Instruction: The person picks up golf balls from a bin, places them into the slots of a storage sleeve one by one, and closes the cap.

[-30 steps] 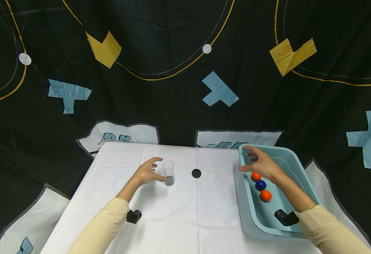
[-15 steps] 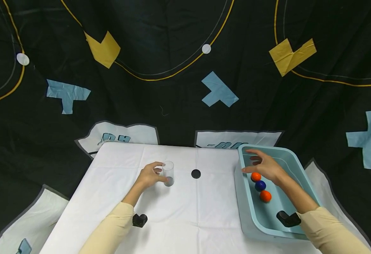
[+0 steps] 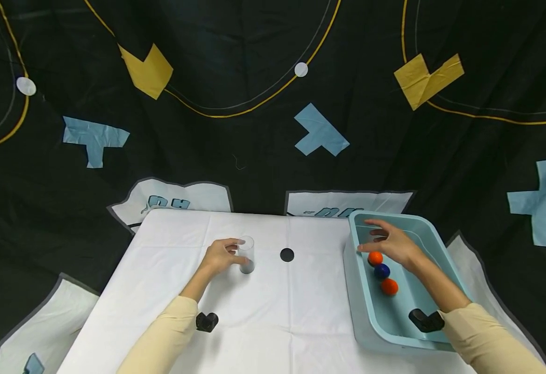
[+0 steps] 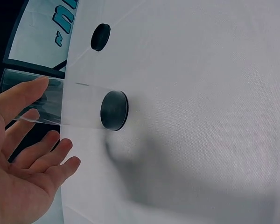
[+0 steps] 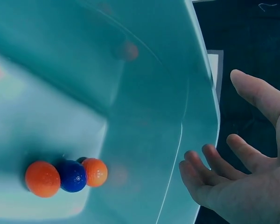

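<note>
A clear plastic cylinder (image 3: pixel 247 250) stands upright on the white table, over a black disc (image 4: pixel 114 110) seen through its base. My left hand (image 3: pixel 220 258) grips the cylinder from the left, thumb and index finger around its upper part. The other left fingers (image 4: pixel 58 171) hang loosely curled beside it. Above the pale blue bin (image 3: pixel 364 306), my right hand (image 3: pixel 394 245) hovers with fingers spread and nothing in them. Two orange balls (image 5: pixel 42 179) and a blue ball (image 5: pixel 73 176) lie in a row on the bin floor.
Another black disc (image 3: pixel 287 254) lies flat on the white table (image 3: pixel 273 306), right of the cylinder. Behind the table hangs a black cloth (image 3: pixel 235 156) with tape pieces and cords. The bin's raised walls surround the balls.
My left hand has moved right and closed its thumb and fingers onto the clear cylinder, which stays in place. The right hand has shifted slightly over the bin, its fingers still apart.
</note>
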The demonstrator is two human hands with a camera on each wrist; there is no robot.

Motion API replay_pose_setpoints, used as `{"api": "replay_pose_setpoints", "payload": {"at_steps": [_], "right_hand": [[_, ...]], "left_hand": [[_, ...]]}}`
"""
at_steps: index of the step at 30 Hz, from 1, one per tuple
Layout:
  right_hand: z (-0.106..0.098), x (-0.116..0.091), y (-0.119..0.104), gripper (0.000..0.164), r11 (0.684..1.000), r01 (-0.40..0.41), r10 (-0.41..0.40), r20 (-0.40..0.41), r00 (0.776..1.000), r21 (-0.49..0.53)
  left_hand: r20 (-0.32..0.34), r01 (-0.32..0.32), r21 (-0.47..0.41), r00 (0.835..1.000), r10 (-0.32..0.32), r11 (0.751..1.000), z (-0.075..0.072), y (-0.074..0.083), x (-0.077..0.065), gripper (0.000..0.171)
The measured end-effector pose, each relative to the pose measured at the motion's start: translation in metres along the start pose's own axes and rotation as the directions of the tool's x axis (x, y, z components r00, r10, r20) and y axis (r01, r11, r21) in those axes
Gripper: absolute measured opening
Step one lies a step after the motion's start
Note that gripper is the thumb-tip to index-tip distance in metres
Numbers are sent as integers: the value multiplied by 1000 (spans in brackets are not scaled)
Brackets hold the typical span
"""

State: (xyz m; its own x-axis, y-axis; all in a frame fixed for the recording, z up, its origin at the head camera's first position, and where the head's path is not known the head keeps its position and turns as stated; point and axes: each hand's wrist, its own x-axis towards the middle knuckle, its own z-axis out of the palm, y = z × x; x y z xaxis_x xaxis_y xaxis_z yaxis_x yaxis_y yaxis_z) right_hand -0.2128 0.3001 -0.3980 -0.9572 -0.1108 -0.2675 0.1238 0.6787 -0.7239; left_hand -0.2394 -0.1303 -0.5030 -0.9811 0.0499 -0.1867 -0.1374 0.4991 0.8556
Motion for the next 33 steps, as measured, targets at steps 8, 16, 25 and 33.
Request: {"api": "replay_pose_setpoints", "payload": {"at_steps": [8,16,25,33], "right_hand": [[-8,1,9,89,1000,-14,14,-15,1000,-5],[-21,1,26,85,997,-72,71,-29,997,-17],[-34,2,44,83,990,-136,136,-4,991,22],[-42,7,57,82,977,-210,209,33,977,40]], "left_hand": [[-35,-17,44,999,18,999,-4,3,0,45],[-17,-30,24,999,30,999,-8,12,1,43],[17,-36,20,999,35,999,-9,24,2,41],[31,-60,-7,998,60,998,-8,33,-2,45]]}}
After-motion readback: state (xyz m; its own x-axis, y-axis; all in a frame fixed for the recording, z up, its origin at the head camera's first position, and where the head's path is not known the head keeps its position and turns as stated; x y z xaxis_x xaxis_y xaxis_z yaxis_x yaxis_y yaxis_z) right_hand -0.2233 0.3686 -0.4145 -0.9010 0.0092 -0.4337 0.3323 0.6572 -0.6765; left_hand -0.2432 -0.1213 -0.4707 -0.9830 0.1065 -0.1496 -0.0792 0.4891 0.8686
